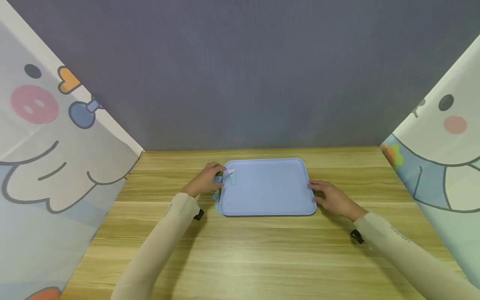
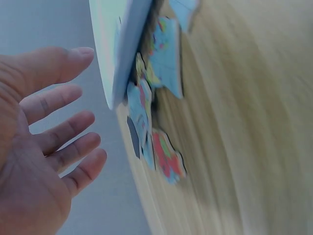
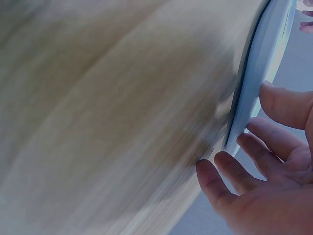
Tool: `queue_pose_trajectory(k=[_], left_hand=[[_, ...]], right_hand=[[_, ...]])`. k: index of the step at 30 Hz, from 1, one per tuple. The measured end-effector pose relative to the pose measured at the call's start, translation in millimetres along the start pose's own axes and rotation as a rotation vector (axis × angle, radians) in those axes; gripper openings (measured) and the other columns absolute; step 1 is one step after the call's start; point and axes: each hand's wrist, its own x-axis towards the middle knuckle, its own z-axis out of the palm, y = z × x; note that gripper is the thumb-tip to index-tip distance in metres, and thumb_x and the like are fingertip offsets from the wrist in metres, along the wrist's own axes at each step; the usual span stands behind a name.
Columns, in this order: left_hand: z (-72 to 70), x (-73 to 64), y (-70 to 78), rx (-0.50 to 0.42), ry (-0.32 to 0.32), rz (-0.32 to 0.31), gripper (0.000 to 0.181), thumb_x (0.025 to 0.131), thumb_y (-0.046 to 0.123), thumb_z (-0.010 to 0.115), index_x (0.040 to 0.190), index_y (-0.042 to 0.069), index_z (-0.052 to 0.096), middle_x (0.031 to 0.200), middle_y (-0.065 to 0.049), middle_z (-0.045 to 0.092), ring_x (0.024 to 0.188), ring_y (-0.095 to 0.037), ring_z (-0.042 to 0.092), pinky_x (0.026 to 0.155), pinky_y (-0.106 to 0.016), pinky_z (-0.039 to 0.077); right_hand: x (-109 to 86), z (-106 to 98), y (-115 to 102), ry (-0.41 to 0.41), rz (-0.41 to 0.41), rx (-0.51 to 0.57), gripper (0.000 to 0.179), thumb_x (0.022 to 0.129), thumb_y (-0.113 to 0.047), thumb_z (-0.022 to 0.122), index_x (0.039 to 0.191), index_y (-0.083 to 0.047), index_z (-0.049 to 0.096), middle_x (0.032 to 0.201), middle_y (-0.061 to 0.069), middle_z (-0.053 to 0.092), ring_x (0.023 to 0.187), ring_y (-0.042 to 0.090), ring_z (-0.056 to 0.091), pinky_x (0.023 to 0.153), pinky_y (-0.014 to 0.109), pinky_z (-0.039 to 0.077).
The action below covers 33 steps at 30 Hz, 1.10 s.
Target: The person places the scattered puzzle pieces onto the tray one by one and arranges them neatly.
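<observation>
A pale blue rectangular tray (image 1: 271,189) lies on the table between both hands. One small light-blue piece (image 1: 232,178) is on it near the left rim. At the tray's left edge, my left hand (image 1: 204,181) has its fingers spread, the thumb close to the rim. Several flat printed pieces (image 2: 165,61), shaped like jigsaw pieces, lie beside and partly beneath that edge; one is red and green (image 2: 168,157). My right hand (image 1: 333,200) is at the opposite edge, loosely bent fingertips right at the tray's side and thumb at its rim.
The wood-grain table (image 1: 240,254) extends around the tray. A grey upright panel (image 1: 240,75) stands behind it. Cartoon-printed cloths (image 1: 33,175) flank the table on both sides. Black wrist devices (image 1: 357,236) show below the sleeves.
</observation>
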Motion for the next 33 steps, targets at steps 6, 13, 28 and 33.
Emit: queue_pose_trajectory(k=[6,13,28,33], left_hand=[[-0.5,-12.1,-8.8,0.015,0.011,-0.019,0.058,0.085,0.017,0.071,0.136,0.002,0.048,0.134,-0.014,0.042,0.121,-0.03,0.037,0.096,-0.044,0.039],[-3.9,-26.0,-15.9,0.036,0.012,-0.046,0.061,0.083,0.017,0.073,0.135,-0.001,0.047,0.133,-0.017,0.044,0.124,-0.038,0.035,0.1,-0.05,0.034],[-5.3,-18.5,-27.0,0.056,0.046,-0.093,0.055,0.088,0.02,0.068,0.135,0.0,0.047,0.134,-0.017,0.047,0.12,-0.038,0.037,0.101,-0.053,0.03],[-4.1,-10.4,-27.5,0.062,0.039,-0.133,0.053,0.089,0.021,0.067,0.135,0.004,0.047,0.134,-0.015,0.048,0.118,-0.035,0.038,0.1,-0.054,0.029]], right_hand=[[0.0,0.4,1.7,-0.001,0.006,-0.004,0.047,0.086,0.0,0.066,0.129,0.011,0.05,0.138,0.027,0.042,0.125,0.047,0.037,0.1,0.059,0.029],[0.7,1.5,2.8,0.01,-0.004,0.002,0.047,0.085,0.001,0.066,0.128,0.011,0.051,0.137,0.027,0.043,0.124,0.047,0.038,0.1,0.058,0.03],[1.3,2.4,4.2,0.013,-0.01,-0.002,0.047,0.085,0.0,0.066,0.128,0.011,0.051,0.136,0.028,0.043,0.124,0.047,0.037,0.1,0.058,0.029],[1.2,2.6,4.3,0.009,-0.003,-0.002,0.048,0.085,0.0,0.066,0.129,0.011,0.05,0.137,0.027,0.042,0.125,0.047,0.037,0.1,0.058,0.029]])
